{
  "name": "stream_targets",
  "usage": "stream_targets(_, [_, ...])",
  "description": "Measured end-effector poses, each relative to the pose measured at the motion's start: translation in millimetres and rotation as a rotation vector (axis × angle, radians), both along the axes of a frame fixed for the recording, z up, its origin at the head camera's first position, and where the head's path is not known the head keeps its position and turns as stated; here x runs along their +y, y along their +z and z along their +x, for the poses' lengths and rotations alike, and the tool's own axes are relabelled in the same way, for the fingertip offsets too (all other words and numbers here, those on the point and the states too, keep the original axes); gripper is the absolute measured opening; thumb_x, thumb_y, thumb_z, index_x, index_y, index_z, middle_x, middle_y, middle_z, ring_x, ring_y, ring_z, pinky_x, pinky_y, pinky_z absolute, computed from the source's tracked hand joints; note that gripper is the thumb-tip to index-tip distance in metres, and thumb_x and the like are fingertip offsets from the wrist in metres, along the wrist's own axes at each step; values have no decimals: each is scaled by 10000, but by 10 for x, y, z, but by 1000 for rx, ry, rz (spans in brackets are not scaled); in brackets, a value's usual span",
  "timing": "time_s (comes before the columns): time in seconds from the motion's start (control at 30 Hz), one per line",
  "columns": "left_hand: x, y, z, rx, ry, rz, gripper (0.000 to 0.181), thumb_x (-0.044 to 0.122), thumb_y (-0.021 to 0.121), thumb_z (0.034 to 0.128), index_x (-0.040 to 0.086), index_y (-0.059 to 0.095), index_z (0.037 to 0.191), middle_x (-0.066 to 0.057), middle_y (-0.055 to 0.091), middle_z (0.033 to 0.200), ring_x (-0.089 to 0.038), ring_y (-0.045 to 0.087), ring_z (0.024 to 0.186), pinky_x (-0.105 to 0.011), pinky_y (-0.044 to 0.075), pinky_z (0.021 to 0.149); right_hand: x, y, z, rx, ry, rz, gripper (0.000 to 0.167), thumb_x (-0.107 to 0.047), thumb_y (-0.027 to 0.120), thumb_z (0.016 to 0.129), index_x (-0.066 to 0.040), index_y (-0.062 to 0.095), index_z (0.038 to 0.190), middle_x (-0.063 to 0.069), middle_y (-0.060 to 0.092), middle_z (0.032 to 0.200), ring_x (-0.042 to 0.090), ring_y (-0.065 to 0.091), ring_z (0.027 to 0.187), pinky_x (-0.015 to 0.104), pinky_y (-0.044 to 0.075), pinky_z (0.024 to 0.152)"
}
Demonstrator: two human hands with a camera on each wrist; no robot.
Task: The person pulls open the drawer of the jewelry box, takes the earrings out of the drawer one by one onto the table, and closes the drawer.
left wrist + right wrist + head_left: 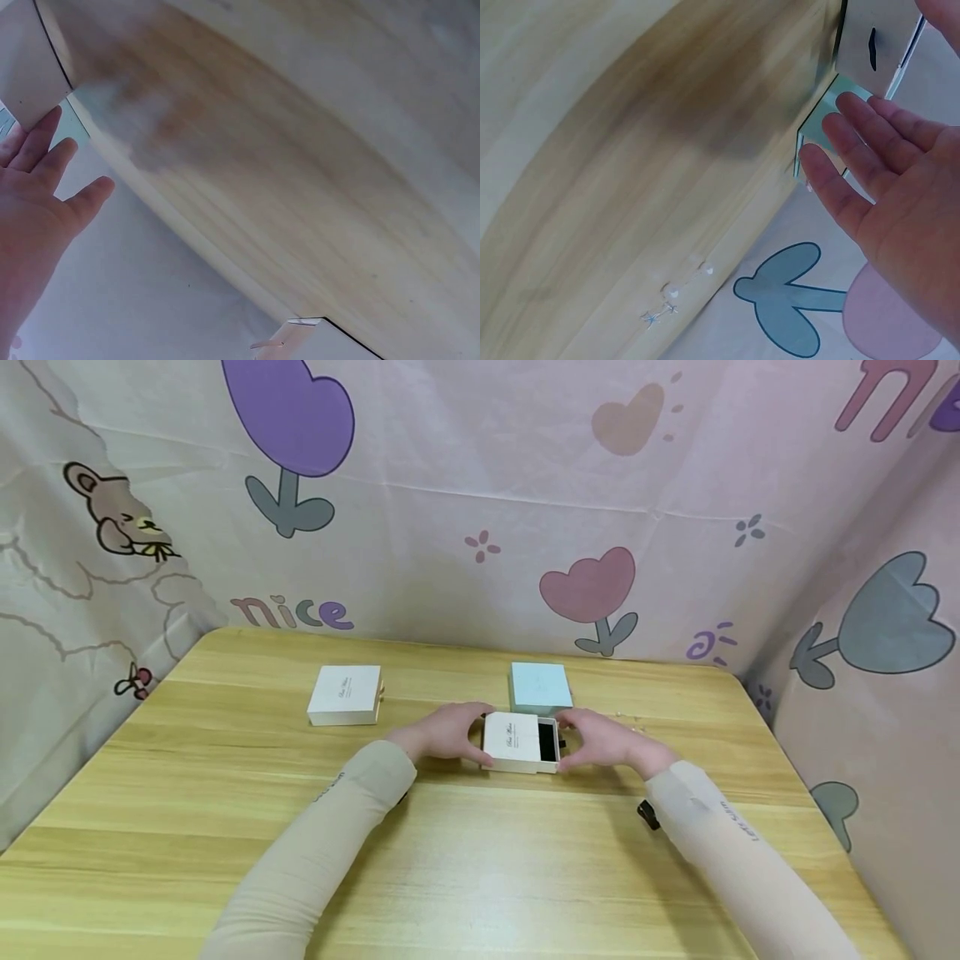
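Observation:
A small white drawer box (510,739) with dark script on its lid lies on the table, its drawer (548,767) slid partly out to the right, showing a black lining. My left hand (448,732) holds the sleeve's left end between thumb and fingers. At the drawer's right end, my right hand (603,739) grips with its thumb in front and fingers behind. A black pull tab (872,49) shows on the drawer's end in the right wrist view. Just behind stands a light blue box (540,687).
Another white box (345,693) with a ribbon on its right side sits at the back left. Small earrings (660,311) with star shapes and pearl-like beads lie on the table (465,860) at the back right. A printed curtain (435,460) hangs behind the table.

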State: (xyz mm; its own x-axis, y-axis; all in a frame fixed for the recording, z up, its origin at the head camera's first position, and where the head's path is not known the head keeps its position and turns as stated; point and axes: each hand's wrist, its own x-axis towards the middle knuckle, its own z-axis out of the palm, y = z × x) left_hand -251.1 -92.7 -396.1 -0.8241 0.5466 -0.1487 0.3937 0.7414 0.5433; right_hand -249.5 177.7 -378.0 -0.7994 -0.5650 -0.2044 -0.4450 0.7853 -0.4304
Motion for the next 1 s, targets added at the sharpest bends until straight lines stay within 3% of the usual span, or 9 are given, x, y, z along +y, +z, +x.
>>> stream_targets(0.67, [22, 30, 18, -1, 1, -12, 869, 427, 799, 700, 97, 403, 1401, -42, 507, 1372, -219, 468, 1263, -386, 345, 1090, -156, -23, 4, 12, 27, -29, 799, -266, 788, 711, 69, 412, 1331, 184, 563, 1217, 326, 529, 1141, 469, 413, 1017])
stream_targets(1.0, [19, 22, 8, 8, -2, -17, 869, 419, 798, 703, 91, 401, 1403, -48, 498, 1386, -221, 459, 1277, -382, 338, 1096, -233, -39, 1, -7, 8, -30, 702, -262, 788, 715, 18, 471, 1275, 155, 577, 1211, 290, 542, 1131, 452, 433, 1000])
